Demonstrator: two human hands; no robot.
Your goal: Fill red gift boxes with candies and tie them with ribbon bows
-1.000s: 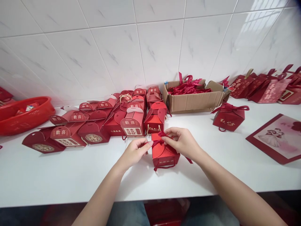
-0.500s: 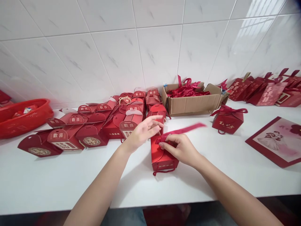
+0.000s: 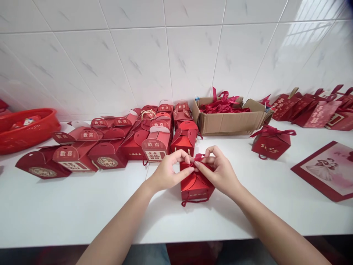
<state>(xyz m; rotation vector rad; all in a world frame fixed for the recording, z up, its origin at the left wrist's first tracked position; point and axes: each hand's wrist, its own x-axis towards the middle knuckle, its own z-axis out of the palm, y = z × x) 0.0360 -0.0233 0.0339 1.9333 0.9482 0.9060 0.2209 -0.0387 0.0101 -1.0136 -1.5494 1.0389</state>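
A red gift box with a cord handle on its near side stands on the white table in front of me. On its top, a dark red ribbon is pinched between both hands. My left hand comes from the left, thumb and forefinger closed on the ribbon. From the right, my right hand grips it too, its fingertips touching or nearly touching the left ones. The ribbon's ends and any knot are mostly hidden behind my fingers.
Several red gift boxes stand in rows at left. A cardboard box of red ribbons sits by the tiled wall. To the right are a ribbon-tied box, a picture card and more bags. A red plastic basket stands far left.
My left hand has moved from open in the air down to the ribbon and closed on it. The ribbon's long loose end no longer stretches to the right.
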